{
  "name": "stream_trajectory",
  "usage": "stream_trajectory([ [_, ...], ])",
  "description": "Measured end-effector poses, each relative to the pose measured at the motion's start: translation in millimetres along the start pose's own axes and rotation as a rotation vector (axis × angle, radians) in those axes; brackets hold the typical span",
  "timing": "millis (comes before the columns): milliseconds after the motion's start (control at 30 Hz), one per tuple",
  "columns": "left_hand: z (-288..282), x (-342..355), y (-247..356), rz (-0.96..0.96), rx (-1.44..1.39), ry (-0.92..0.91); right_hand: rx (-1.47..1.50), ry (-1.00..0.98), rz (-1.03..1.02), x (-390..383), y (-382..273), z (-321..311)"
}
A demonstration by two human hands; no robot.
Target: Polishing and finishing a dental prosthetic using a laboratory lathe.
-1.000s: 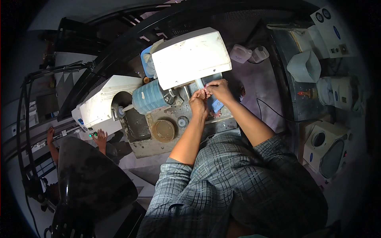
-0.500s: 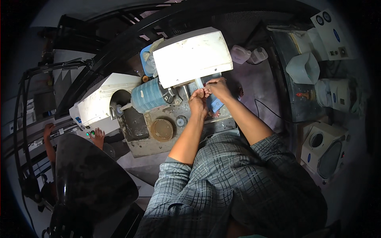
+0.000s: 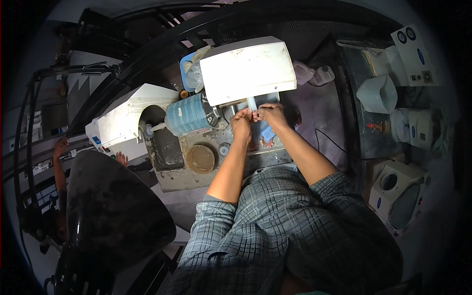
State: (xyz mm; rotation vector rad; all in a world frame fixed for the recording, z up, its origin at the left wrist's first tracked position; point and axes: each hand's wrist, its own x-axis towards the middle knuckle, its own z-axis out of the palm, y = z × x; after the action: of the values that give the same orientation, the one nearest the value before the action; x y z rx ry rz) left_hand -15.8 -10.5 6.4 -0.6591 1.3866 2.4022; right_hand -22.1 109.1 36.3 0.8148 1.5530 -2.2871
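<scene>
Close together under the front edge of a white machine hood (image 3: 248, 66), my two hands meet at the fingertips. My left hand (image 3: 241, 127) is closed in a pinch, and my right hand (image 3: 272, 117) pinches from the other side. Whatever they hold between them is too small and hidden to make out. Just behind the fingertips, a pale upright piece (image 3: 251, 103) shows below the hood. A light blue object (image 3: 268, 132) lies under my right wrist, with small pinkish pieces beside it.
Left of my hands are a blue ribbed container (image 3: 187, 115), a round brown bowl (image 3: 200, 159) and a bristled wheel (image 3: 223, 149). A dark lamp shade (image 3: 118, 201) fills the lower left. Another person's hand (image 3: 121, 158) is beyond it. Plastic jugs (image 3: 322, 76) stand right of the hood.
The view has shifted slightly, moving the hood rightward in the picture. My hands stay pinched together, slightly further left relative to the hood. The other person's hand is now partly behind the lamp shade.
</scene>
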Motion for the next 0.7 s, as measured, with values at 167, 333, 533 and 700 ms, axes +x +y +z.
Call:
stream_trajectory([
  [167, -5, 8, 3, 0.008, 0.063, -0.046, 0.058, 0.037, -0.022, 8, 20, -1],
  [333, -5, 5, -6, -0.017, -0.006, -0.09, 0.046, 0.047, -0.081, -3, 10, -1],
  [533, -1, 3, -13, -0.033, -0.181, -0.097, -0.055, 0.041, -0.203, -2, 13, -3],
  [700, 2, -3, -16, -0.042, -0.235, -0.104, -0.228, 0.048, -0.328, -4, 16, -5],
])
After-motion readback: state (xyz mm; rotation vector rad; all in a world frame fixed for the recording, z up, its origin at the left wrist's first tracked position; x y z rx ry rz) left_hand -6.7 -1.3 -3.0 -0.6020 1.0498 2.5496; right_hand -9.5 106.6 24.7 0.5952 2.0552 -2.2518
